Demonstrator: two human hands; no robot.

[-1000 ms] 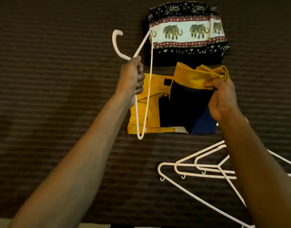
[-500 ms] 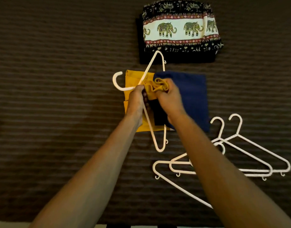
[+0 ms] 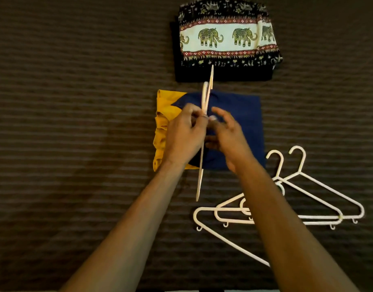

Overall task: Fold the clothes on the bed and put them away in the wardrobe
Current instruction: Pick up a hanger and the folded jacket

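Observation:
A yellow and navy garment (image 3: pixel 240 114) lies flat on the dark striped bedspread (image 3: pixel 65 123) in the middle of the view. Above it my left hand (image 3: pixel 183 135) grips a white plastic hanger (image 3: pixel 203 144), which is turned edge-on to me. My right hand (image 3: pixel 227 131) hovers just right of the hanger with its fingers spread and holds nothing. A folded elephant-print garment (image 3: pixel 227 36) sits on a folded black garment (image 3: pixel 221 74) farther up the bed.
Several white hangers (image 3: pixel 307 197) lie overlapping on the bedspread at the lower right, partly under my right forearm. The left half of the bed is bare bedspread.
My right hand has let go of the bunched yellow cloth, and the garment now lies flat. The hanger in my left hand has turned from face-on to edge-on.

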